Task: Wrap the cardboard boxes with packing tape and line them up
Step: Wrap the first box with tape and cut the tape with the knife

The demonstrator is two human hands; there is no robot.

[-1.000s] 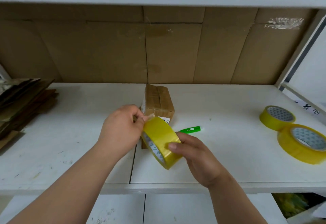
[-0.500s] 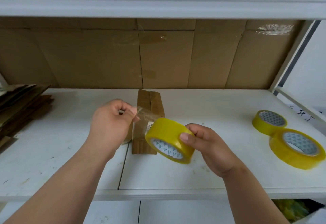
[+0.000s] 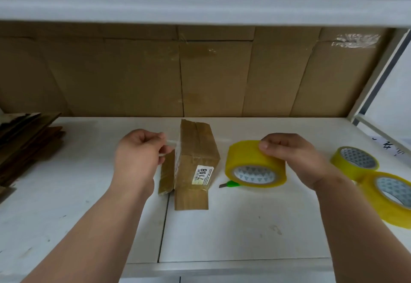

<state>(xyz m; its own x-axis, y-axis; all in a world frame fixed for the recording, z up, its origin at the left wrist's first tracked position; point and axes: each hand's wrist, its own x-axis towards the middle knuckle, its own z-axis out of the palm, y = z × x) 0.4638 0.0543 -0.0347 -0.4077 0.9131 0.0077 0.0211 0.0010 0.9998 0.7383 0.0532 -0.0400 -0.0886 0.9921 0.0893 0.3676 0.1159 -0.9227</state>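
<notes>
Tape strip [image 3: 171, 143], pinched by left hand [image 3: 138, 155], is stretching over brown cardboard box [image 3: 195, 160] mid-shelf; right hand [image 3: 291, 155] is gripping yellow tape roll [image 3: 255, 167]; slack risks wrinkling or self-sticking.

Glossy tape roll [image 3: 255, 163], matt cardboard box [image 3: 195, 162]

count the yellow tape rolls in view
3: one roll gripped by the right hand beside the box; two more overlapping at the shelf's right edge.
</notes>
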